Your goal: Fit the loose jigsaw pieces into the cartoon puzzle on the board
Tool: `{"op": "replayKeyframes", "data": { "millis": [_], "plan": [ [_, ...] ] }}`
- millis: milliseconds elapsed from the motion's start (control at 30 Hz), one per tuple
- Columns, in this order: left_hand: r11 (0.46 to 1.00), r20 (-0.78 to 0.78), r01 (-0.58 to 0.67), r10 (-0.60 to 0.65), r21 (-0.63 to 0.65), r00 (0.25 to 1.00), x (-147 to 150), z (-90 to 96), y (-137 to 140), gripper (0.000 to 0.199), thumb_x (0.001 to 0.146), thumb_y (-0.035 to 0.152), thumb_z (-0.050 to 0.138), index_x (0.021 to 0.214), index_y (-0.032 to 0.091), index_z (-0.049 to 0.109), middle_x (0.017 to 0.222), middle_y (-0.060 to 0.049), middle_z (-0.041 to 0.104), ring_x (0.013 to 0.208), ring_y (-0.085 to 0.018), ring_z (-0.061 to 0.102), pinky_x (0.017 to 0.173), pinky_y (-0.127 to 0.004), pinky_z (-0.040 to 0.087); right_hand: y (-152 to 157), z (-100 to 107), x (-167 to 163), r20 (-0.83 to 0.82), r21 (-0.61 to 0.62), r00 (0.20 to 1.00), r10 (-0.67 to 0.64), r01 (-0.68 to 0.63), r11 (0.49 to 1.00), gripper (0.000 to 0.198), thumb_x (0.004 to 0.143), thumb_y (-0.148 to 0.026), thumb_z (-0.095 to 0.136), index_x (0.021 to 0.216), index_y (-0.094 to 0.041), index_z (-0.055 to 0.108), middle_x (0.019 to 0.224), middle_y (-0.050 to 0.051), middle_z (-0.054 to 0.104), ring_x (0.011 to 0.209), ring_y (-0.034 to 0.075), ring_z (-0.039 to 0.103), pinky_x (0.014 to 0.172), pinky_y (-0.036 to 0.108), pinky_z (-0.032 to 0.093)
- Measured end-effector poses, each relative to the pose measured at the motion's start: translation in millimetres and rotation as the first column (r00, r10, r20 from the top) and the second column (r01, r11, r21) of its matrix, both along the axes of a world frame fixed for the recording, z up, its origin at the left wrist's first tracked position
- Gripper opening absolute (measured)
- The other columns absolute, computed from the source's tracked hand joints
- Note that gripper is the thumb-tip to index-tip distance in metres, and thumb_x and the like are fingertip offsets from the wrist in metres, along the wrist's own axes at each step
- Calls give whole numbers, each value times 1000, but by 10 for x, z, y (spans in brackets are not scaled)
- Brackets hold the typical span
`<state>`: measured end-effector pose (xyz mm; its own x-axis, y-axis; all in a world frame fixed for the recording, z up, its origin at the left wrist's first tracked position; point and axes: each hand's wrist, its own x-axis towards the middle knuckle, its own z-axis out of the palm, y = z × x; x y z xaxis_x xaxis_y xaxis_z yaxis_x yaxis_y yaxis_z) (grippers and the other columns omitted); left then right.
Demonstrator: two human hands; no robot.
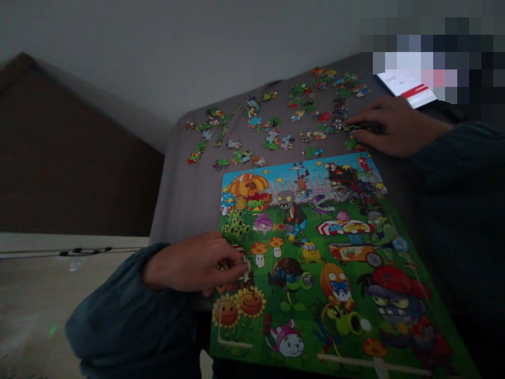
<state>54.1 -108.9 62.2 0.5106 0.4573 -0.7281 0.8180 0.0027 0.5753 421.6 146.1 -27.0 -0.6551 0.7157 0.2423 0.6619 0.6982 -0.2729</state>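
Note:
A jigsaw puzzle board [292, 310] with a cartoon picture of plants and zombies lies tilted in front of me. My left hand [197, 263] rests at its left edge with the fingers curled in; whatever they may hold is hidden. Beyond the board's far edge, my right hand [390, 126] reaches into the loose puzzle pieces [272, 138] from the right. Its fingers are stretched out and apart, with the tips touching or just over a few dark pieces [338, 122] there.
The grey cloth-covered surface [185, 195] meets a pale wall [158, 42] at the back. A lit screen [410, 90] stands at the far right, partly blurred out. On the left are a dark brown panel [79, 158] and a pale floor [35, 305].

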Motion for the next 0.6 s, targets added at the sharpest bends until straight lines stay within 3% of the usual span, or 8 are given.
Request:
{"op": "replayKeyframes", "data": {
  "millis": [67, 133, 267, 333, 433, 600],
  "plan": [
    [1000, 8, 1, -1, -4, 1000, -9, -7, -4, 47, 104, 42, 41, 67, 17, 59, 55, 3, 62, 45, -8, 62, 50, -16, 41, -19, 11, -8, 13, -20, 999, -32, 32, 999, 42, 89, -57, 40, 125, -54, 62, 109, 5, 62, 115, 35, 56, 105, 61, 46],
    [1000, 9, -1, 1, -4, 1000, -23, -13, -8, 48, 104, 43, 42, 68, 17, 61, 55, 3, 62, 45, -8, 61, 50, -17, 41, -29, 16, -13, 20, -33, 998, -52, 52, 998, 41, 89, -59, 38, 124, -60, 60, 110, 3, 62, 116, 34, 55, 106, 60, 45],
    [988, -10, 78, -78, 130, 997, -48, 0, -15, 35, 93, 46, 64, 71, 19, 69, 59, 2, 64, 55, -10, 61, 54, -20, 38, -24, 14, -16, 17, -24, 999, -48, 49, 999, 48, 87, -59, 41, 125, -44, 66, 113, 8, 64, 115, 36, 58, 104, 63, 46],
    [968, -34, 136, -132, 210, 991, -48, 9, -19, 31, 87, 46, 72, 70, 21, 70, 62, 1, 66, 61, -12, 60, 56, -22, 37, -22, 17, -19, 26, -22, 998, -52, 53, 998, 46, 87, -56, 42, 126, -46, 65, 115, 6, 66, 116, 36, 58, 104, 64, 46],
    [955, -62, 179, -169, 238, 984, -30, 7, -29, 28, 86, 44, 74, 70, 21, 69, 62, 2, 67, 61, -13, 61, 57, -23, 36, -30, 26, -26, 36, -16, 998, -56, 57, 998, 42, 89, -54, 40, 125, -57, 61, 117, 2, 68, 118, 33, 57, 105, 63, 45],
    [947, -96, 196, -177, 254, 979, 27, -6, -58, 24, 87, 39, 74, 72, 21, 68, 62, 3, 67, 57, -12, 61, 54, -24, 33, -32, 18, -39, -14, 16, 999, -29, 29, 999, 44, 86, -51, 46, 122, -40, 69, 112, 7, 69, 112, 36, 62, 99, 65, 48]
  ]
}}
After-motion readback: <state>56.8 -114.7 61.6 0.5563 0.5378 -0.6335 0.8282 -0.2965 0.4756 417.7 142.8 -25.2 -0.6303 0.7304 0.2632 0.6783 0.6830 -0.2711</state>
